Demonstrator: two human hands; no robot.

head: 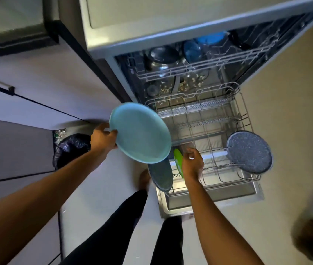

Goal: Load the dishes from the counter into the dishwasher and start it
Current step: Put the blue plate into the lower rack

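My left hand [103, 138] grips the left rim of a light turquoise plate [141, 133], held in the air over the left front corner of the pulled-out lower rack [234, 119]. My right hand [192, 162] holds a green plate [178, 161] standing on edge in the rack's front left. A dark grey plate [161, 175] stands just left of the green one. A speckled grey plate [250, 152] leans at the rack's right side. The upper rack [199, 69] holds a steel pot, blue cups and dark items.
The open dishwasher door [209, 203] lies flat in front of my legs. A bin with a black bag [71, 148] stands on the floor to the left, below the cabinet fronts. Food scraps lie on the dishwasher floor. A dark blurred shape [312, 240] is at bottom right.
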